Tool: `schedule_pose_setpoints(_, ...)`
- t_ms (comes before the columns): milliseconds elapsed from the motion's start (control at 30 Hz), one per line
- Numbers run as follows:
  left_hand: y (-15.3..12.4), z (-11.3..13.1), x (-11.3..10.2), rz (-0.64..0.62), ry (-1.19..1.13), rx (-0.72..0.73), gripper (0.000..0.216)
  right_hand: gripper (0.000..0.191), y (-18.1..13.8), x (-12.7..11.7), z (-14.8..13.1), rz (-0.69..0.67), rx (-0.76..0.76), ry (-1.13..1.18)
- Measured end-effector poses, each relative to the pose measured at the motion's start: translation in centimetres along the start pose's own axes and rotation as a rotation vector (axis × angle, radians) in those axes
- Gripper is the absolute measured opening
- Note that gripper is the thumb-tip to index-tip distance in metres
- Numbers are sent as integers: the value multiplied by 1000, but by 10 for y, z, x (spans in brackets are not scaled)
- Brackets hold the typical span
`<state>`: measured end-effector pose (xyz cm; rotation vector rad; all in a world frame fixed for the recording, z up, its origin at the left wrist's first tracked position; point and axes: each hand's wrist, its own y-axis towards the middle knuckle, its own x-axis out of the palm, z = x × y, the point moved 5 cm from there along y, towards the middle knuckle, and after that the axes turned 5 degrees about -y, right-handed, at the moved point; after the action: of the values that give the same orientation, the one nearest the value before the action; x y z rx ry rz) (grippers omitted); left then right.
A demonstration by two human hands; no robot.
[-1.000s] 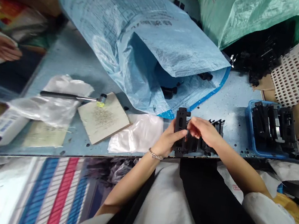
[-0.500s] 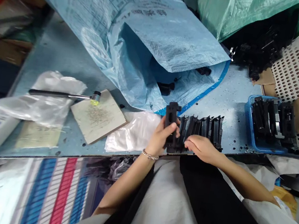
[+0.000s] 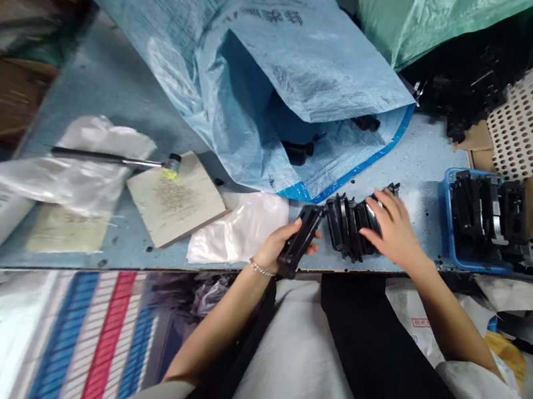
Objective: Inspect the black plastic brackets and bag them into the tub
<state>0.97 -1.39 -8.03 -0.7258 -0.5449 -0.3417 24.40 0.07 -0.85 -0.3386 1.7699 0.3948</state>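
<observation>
- At left I count one hammer-like tool [image 3: 96,157], its head by one square board [image 3: 185,203] on the worktop [image 3: 98,78].
- My left hand [image 3: 273,248] keeps its grip closed round one black part [image 3: 296,244] at the near edge; the part now tilts more than before.
- Just right stands one row of black parts [image 3: 345,232], several, some hidden.
- My right hand [image 3: 395,237] has shifted onto the row's right end, fingers spread, apparently steadying it.
- Far right, one blue basket [image 3: 481,266] holds at least three more.
</observation>
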Motion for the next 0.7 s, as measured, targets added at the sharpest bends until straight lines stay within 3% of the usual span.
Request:
schedule_pose_setpoints(100, -34, -2, 10, -335, 183, -255, 65, 56, 0, -8, -60, -38, -406, 91)
schedule_pose_setpoints(167, -51, -3, 10, -422, 227, -338, 70, 41, -3, -3, -85, -95, -507, 139)
schedule_pose_setpoints(200, -54, -3, 7, -394, 236, -332, 74, 34, -3, 0, -90, -116, -496, 167)
schedule_pose_setpoints(267, -52, 3, -12, -172, 297, -173, 77, 27, -3, 8, -88, -160, -391, 262)
schedule_pose_setpoints(367, -48, 27, -53, 408, 648, 337, 55, 38, 0, 21, -71, -227, -52, 585)
schedule_pose_setpoints(433, -51, 36, -67, 683, 951, 582, 33, 47, 3, 33, -65, -246, 208, 958)
schedule_pose_setpoints(467, -49, 37, -71, 729, 1064, 623, 25, 49, 5, 39, -67, -237, 312, 1166)
schedule_pose_setpoints(533, -43, 38, -80, 680, 1137, 603, 15, 48, 11, 51, -76, -207, 448, 1533)
schedule_pose_setpoints(600, -41, 42, -89, 579, 1044, 546, 13, 46, 19, 61, -89, -204, 513, 1762)
schedule_pose_setpoints(700, -46, 48, -101, 562, 810, 462, 13, 45, 34, 70, -107, -234, 543, 1925)
